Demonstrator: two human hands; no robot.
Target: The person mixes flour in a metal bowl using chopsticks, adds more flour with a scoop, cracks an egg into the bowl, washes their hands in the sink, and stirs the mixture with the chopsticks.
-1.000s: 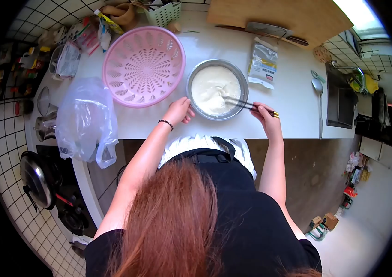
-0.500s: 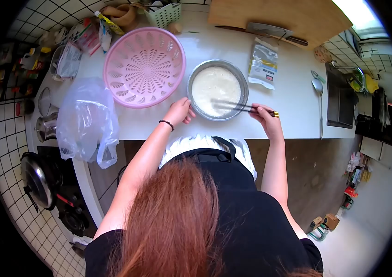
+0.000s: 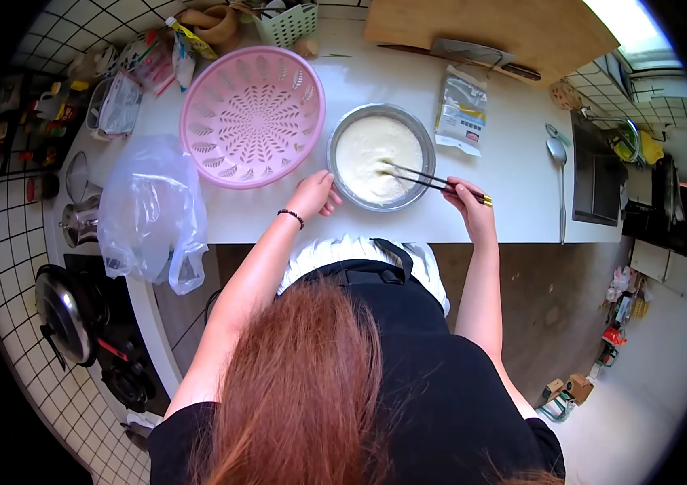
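A metal bowl stands on the counter with a thick, white, batter-like mixture in it. At the bowl's lower left side, my left hand is closed on the rim, its fingers curled. My right hand, to the right of the bowl, grips a pair of dark chopsticks with gold ends. They slant over the rim, and their tips dip into the mixture near its middle. What the mixture is made of I cannot tell.
Left of the bowl sits a pink colander, with a clear plastic bag at the counter's left edge. A printed packet lies to the right. Farther right are a long metal spoon and the sink.
The chopsticks' tips have moved slightly up within the mixture, and they now show sharply where they were blurred before. My left hand stays at the rim.
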